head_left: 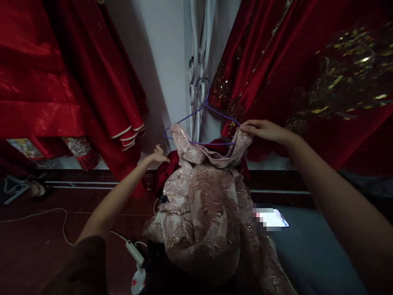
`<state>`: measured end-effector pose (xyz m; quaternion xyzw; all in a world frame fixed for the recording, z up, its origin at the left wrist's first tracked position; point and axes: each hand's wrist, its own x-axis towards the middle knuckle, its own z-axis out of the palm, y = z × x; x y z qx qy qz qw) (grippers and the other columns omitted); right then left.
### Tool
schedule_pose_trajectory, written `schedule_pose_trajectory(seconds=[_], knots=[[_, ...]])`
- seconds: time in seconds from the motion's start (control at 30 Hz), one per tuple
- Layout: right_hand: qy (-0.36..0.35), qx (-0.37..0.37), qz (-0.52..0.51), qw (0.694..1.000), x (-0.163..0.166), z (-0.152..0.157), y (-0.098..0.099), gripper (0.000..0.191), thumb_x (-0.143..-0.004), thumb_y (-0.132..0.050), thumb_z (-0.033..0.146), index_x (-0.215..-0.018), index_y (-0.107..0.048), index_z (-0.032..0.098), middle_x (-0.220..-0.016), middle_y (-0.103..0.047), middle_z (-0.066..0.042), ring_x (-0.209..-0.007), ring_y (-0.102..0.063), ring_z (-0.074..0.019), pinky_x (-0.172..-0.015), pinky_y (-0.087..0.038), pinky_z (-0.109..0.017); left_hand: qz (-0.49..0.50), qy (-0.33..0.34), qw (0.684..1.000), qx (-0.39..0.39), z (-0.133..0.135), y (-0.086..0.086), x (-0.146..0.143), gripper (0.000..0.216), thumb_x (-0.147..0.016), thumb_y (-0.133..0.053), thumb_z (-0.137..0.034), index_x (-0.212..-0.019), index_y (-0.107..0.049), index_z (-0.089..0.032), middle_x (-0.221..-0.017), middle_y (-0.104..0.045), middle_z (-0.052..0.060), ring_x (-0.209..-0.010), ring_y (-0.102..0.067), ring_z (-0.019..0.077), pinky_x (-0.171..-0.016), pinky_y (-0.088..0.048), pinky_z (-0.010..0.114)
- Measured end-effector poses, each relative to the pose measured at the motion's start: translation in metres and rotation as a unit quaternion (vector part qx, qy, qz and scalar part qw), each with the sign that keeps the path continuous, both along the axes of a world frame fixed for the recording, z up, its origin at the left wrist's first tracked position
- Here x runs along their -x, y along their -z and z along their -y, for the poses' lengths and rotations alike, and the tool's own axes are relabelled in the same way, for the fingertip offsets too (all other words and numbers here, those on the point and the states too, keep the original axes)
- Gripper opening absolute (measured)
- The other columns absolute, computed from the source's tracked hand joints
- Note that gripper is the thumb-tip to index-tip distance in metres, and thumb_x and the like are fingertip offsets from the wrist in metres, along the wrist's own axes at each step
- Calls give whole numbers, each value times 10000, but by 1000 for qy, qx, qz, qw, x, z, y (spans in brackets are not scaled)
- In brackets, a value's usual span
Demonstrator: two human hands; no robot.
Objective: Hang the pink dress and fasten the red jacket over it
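Observation:
A pale pink dress with a shiny floral pattern lies heaped in front of me, its two shoulder straps over a purple hanger. My right hand pinches the right strap at that end of the hanger. Beside the left strap, my left hand is apart from the dress with its fingers spread, holding nothing. Dark red cloth shows behind the dress, near my left fingertips. The lower part of the dress runs down out of view.
Red garments hang at left, and more with gold sequins at right. A white metal stand is at the wall. A lit phone rests on a grey-blue seat. A power strip and cord lie at lower left.

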<state>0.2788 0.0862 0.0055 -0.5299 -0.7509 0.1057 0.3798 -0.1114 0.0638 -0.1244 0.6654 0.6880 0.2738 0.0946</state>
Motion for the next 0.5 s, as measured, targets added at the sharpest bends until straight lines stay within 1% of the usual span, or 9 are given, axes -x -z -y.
schedule_pose_trajectory(seconds=[0.03, 0.1, 0.13, 0.17, 0.23, 0.3, 0.37, 0.43, 0.5], knots=[[1, 1, -4, 1000, -1, -5, 1, 438, -848, -512, 494, -847, -694, 96, -792, -692, -102, -815, -561, -158, -761, -412, -272, 2, -10, 1000, -9, -4, -14, 8, 1053, -455, -815, -436, -1302, -321, -54, -1265, -465, 266, -1172, -505, 327, -887, -475, 402], [-7, 7, -8, 1000, -6, -19, 5, 425, -832, -537, 491, -876, -692, 97, -812, -694, -104, -804, -559, -156, -747, -412, -269, -7, 0, 990, -140, -14, -48, 14, 1060, -584, -737, -521, -1390, -195, -97, -1428, -284, 254, -1343, -318, 303, -1053, -337, 427], [-19, 9, -10, 1000, -10, -26, 7, 411, -819, -559, 482, -892, -692, 100, -828, -695, -103, -794, -561, -154, -738, -413, -267, -30, 25, 980, -193, -18, -64, 13, 995, -666, -674, -536, -1417, -156, -140, -1471, -235, 222, -1384, -244, 281, -1097, -268, 436], [-33, 8, -12, 999, -14, -32, 10, 392, -805, -582, 469, -905, -693, 107, -849, -697, -99, -785, -565, -152, -732, -416, -266, -56, 45, 973, -220, -22, -79, 9, 896, -744, -601, -533, -1431, -146, -182, -1489, -235, 185, -1402, -207, 259, -1120, -219, 443], [-52, -10, -12, 999, -21, -40, 14, 350, -785, -610, 442, -924, -696, 132, -897, -700, -84, -786, -581, -156, -737, -423, -271, -116, 90, 968, -204, -28, -101, -5, 649, -879, -418, -485, -1429, -200, -220, -1456, -346, 133, -1380, -272, 222, -1134, -171, 457], [-37, -41, -3, 998, -26, -41, 17, 318, -788, -604, 426, -939, -698, 162, -937, -698, -72, -813, -598, -173, -756, -429, -288, -184, 143, 962, -144, -31, -111, -19, 494, -941, -282, -404, -1391, -314, -200, -1346, -500, 110, -1285, -424, 195, -1128, -193, 445], [-13, -65, 13, 998, -27, -35, 17, 306, -809, -577, 409, -968, -696, 177, -963, -696, -76, -846, -605, -193, -769, -429, -301, -243, 174, 949, -105, -32, -113, -28, 458, -957, -238, -342, -1348, -390, -160, -1222, -595, 115, -1164, -534, 182, -1085, -282, 393], [-16, -78, 29, 996, -26, -26, 16, 301, -829, -554, 386, -999, -690, 178, -985, -693, -87, -867, -607, -206, -771, -425, -302, -285, 167, 939, -101, -31, -112, -32, 451, -957, -242, -325, -1326, -422, -137, -1143, -629, 136, -1085, -581, 189, -985, -382, 332], [-32, -84, 42, 995, -24, -18, 14, 292, -849, -527, 360, -1020, -683, 180, -1018, -686, -92, -895, -607, -214, -785, -418, -301, -319, 141, 932, -99, -28, -113, -33, 450, -955, -241, -341, -1263, -489, -127, -1079, -645, 154, -1024, -607, 213, -879, -433, 310]])
